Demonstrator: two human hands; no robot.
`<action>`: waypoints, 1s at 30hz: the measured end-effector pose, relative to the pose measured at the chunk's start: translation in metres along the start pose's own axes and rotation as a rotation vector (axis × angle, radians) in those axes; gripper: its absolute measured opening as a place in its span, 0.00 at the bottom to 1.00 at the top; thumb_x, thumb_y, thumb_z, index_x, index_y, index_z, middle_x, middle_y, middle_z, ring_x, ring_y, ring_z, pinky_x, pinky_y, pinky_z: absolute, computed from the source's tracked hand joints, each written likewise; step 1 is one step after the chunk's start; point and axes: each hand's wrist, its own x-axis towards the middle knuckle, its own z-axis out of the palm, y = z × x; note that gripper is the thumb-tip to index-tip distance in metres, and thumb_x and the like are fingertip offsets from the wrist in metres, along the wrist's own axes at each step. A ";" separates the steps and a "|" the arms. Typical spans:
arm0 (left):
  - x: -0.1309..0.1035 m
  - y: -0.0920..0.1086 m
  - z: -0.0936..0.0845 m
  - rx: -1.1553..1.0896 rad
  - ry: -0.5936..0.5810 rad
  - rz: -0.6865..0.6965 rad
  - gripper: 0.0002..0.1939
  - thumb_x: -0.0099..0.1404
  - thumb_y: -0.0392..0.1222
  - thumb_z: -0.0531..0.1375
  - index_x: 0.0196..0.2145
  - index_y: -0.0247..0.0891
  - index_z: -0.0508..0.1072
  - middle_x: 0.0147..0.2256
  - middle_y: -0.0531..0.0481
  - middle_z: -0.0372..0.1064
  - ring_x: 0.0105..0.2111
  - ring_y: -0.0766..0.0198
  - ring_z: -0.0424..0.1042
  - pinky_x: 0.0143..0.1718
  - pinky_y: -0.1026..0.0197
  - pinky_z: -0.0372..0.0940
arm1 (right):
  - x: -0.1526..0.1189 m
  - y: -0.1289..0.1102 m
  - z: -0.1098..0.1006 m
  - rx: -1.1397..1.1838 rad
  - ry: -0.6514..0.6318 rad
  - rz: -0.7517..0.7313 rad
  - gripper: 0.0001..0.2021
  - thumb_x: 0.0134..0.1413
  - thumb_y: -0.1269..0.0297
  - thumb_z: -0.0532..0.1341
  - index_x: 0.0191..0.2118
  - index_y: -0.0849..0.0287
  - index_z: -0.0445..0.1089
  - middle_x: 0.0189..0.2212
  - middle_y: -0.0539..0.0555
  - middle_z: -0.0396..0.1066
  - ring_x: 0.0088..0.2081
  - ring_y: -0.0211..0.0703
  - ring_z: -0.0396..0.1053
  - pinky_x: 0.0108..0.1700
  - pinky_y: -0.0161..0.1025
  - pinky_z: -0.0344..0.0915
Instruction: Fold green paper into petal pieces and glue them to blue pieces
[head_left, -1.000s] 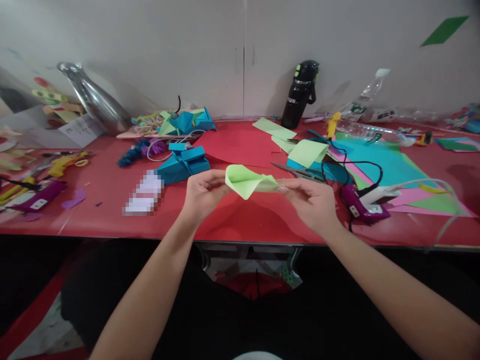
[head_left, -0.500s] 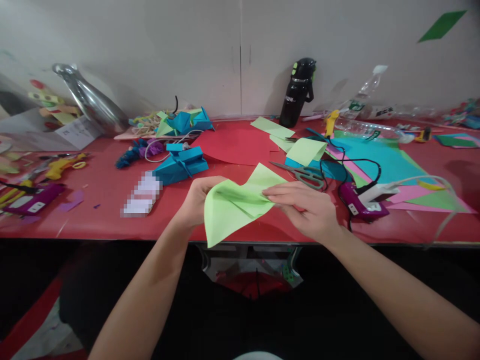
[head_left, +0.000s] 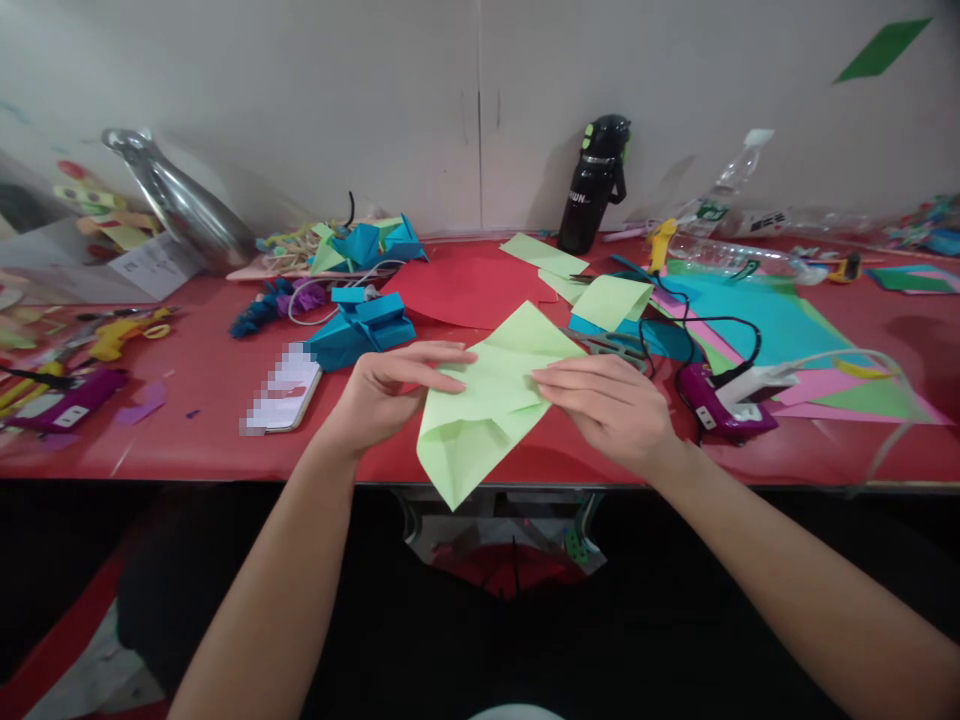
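A light green sheet of paper (head_left: 491, 405), creased and partly folded, is held over the front edge of the red table. My left hand (head_left: 394, 390) pinches its left side, with the fingers lying on top. On the right side, my right hand (head_left: 611, 405) grips the paper between thumb and fingertips. The lower flap curls upward, and one corner points down past the table edge. Behind my right hand lies a pair of scissors (head_left: 619, 345), partly covered. A folded blue paper piece (head_left: 364, 330) sits beyond my left hand, near a phone (head_left: 285, 390) whose screen is blurred.
A black bottle (head_left: 595, 185) stands at the back. Coloured sheets (head_left: 757, 320), a purple power strip (head_left: 724, 405) and cables lie to the right. A red paper sheet (head_left: 465, 285) lies behind the hands. On the left are a metal jug (head_left: 180, 200) and yellow tools (head_left: 124, 335).
The light green paper has been opened flatter and turned, its lower corner swinging right. My left hand has shifted left and its fingers now lie on the paper's upper face.
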 end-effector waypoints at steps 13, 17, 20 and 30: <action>0.004 -0.020 0.013 -0.324 -0.067 -0.708 0.20 0.54 0.54 0.72 0.38 0.36 0.82 0.36 0.40 0.81 0.33 0.54 0.79 0.32 0.60 0.72 | -0.002 -0.005 -0.001 -0.170 0.028 -0.131 0.20 0.60 0.76 0.63 0.54 0.47 0.75 0.50 0.49 0.80 0.51 0.50 0.75 0.47 0.50 0.74; 0.003 -0.017 0.017 -0.319 -0.035 -0.607 0.17 0.52 0.48 0.74 0.36 0.36 0.82 0.35 0.41 0.81 0.33 0.56 0.79 0.33 0.60 0.72 | -0.005 0.004 0.004 -0.257 0.062 -0.106 0.18 0.60 0.74 0.65 0.51 0.45 0.77 0.54 0.48 0.76 0.56 0.52 0.71 0.53 0.52 0.72; 0.004 -0.018 0.018 -0.318 -0.003 -0.585 0.15 0.52 0.48 0.74 0.35 0.36 0.82 0.35 0.42 0.81 0.34 0.56 0.79 0.34 0.60 0.72 | -0.006 0.010 0.008 -0.353 0.090 -0.105 0.17 0.59 0.73 0.65 0.49 0.42 0.77 0.57 0.47 0.74 0.59 0.53 0.67 0.57 0.54 0.68; 0.005 -0.032 0.022 -0.306 0.314 -0.434 0.16 0.51 0.46 0.75 0.35 0.35 0.81 0.36 0.43 0.80 0.34 0.57 0.78 0.36 0.59 0.73 | -0.008 0.010 0.018 -0.002 0.198 0.311 0.11 0.61 0.64 0.64 0.47 0.46 0.78 0.51 0.55 0.76 0.53 0.55 0.72 0.56 0.58 0.68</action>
